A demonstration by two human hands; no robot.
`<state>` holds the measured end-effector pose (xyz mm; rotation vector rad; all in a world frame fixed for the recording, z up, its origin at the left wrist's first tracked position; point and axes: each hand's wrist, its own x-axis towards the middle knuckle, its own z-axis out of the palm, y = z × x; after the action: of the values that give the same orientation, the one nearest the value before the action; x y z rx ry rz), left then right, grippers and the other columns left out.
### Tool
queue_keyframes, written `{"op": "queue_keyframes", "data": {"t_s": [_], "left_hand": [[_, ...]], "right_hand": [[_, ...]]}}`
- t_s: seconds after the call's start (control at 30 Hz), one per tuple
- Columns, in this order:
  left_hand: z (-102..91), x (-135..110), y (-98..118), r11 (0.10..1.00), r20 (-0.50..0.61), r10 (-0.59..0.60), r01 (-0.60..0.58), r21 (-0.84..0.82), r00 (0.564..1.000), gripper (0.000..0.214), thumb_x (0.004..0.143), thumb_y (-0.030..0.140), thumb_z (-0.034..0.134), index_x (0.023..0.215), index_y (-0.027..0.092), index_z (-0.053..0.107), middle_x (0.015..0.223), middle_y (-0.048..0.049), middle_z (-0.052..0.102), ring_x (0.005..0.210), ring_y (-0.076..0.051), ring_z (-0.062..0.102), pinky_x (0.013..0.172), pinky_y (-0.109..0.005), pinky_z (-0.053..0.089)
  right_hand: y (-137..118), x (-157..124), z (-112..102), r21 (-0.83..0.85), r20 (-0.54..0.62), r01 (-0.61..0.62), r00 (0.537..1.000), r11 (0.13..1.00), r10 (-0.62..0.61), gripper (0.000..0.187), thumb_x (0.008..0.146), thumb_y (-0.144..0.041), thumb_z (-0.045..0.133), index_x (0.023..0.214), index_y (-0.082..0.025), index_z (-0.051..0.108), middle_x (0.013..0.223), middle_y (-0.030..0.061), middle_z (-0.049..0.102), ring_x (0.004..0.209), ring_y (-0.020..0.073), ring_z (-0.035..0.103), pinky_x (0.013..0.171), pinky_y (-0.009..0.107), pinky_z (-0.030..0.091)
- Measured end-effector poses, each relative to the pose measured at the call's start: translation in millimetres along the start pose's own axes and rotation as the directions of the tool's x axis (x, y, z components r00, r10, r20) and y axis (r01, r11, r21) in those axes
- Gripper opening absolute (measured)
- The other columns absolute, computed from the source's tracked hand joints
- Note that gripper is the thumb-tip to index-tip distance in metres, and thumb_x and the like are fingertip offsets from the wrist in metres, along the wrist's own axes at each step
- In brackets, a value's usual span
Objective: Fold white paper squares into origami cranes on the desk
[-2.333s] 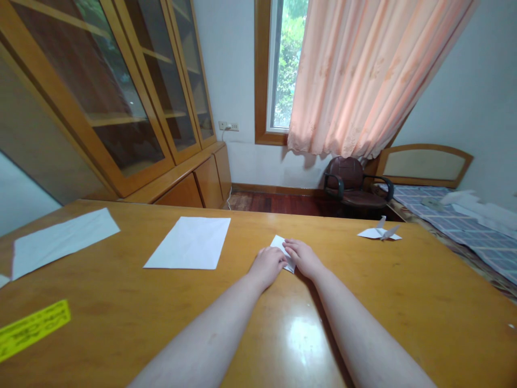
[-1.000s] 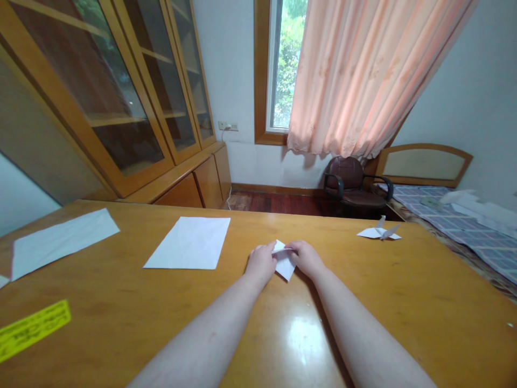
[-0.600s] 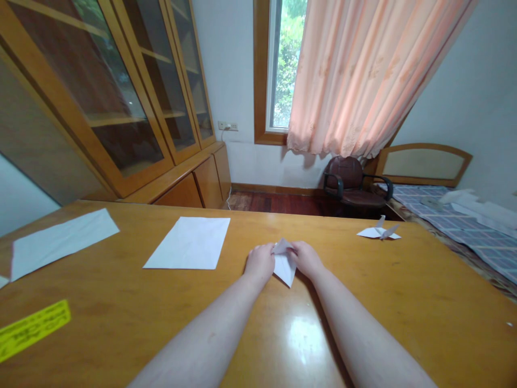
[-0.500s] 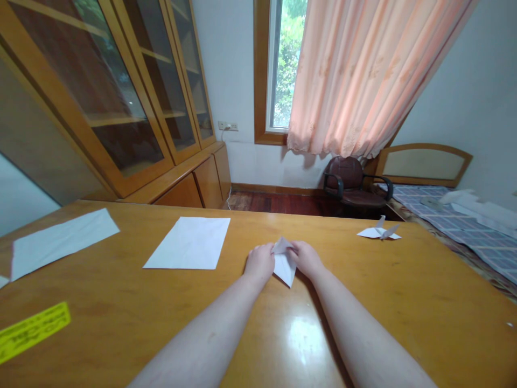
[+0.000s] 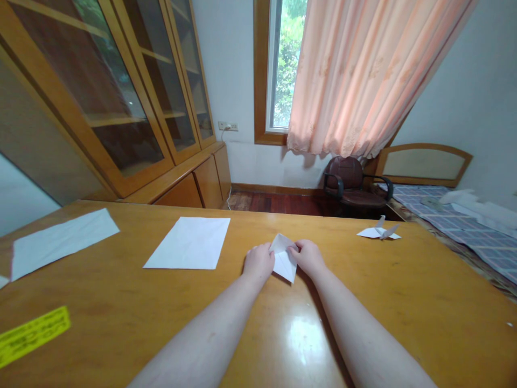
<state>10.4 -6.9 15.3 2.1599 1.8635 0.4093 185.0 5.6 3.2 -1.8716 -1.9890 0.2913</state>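
Between my two hands is a small folded piece of white paper [image 5: 285, 268], with creases down its middle and a point facing me. My left hand [image 5: 259, 261] pinches its left edge, fingers curled. On the opposite edge my right hand [image 5: 309, 257] grips the paper, the thumb lying over its upper part. The undersides of the fingers are hidden. A flat white sheet of paper [image 5: 188, 243] lies to the left of my hands, and a finished-looking paper crane [image 5: 378, 231] rests far to the right.
The wooden table [image 5: 169, 318] carries another white sheet [image 5: 64, 242] at far left and a yellow label [image 5: 34, 335] near its front left. Beyond it stand a glass-door cabinet [image 5: 161, 161], a brown armchair [image 5: 351, 183] and a bed [image 5: 456, 215].
The top of the folded paper has opened out flatter and now shows a wider face. My right thumb has shifted onto it; both hands stay in nearly the same place.
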Motion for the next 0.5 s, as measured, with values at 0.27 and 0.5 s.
{"op": "queue_keyframes", "data": {"t_s": [0.27,0.5], "left_hand": [[-2.2,-1.1,3.0,0.999,-0.004,0.044,-0.044,-0.020,0.999,0.022,0.084,0.029,0.046,0.096,0.022,0.063,0.095,-0.0072,0.069,0.091,-0.022,0.062,0.079,-0.031,0.042],[-2.1,-2.2,6.1,0.990,0.025,0.104,-0.101,-0.097,0.994,0.023,0.085,0.033,0.046,0.086,0.022,0.065,0.088,-0.0056,0.069,0.087,-0.021,0.062,0.079,-0.030,0.042]], "right_hand": [[0.2,-0.4,2.3,-0.107,-0.021,-0.033,0.999,0.994,0.031,0.025,0.080,-0.039,0.055,0.068,-0.020,0.066,0.074,0.0062,0.068,0.072,0.0179,0.060,0.061,0.026,0.034],[1.3,-0.7,0.1,-0.125,-0.046,-0.087,0.996,0.988,0.081,0.026,0.079,-0.043,0.055,0.071,-0.021,0.067,0.078,0.0075,0.069,0.075,0.0189,0.060,0.064,0.027,0.035]]}}
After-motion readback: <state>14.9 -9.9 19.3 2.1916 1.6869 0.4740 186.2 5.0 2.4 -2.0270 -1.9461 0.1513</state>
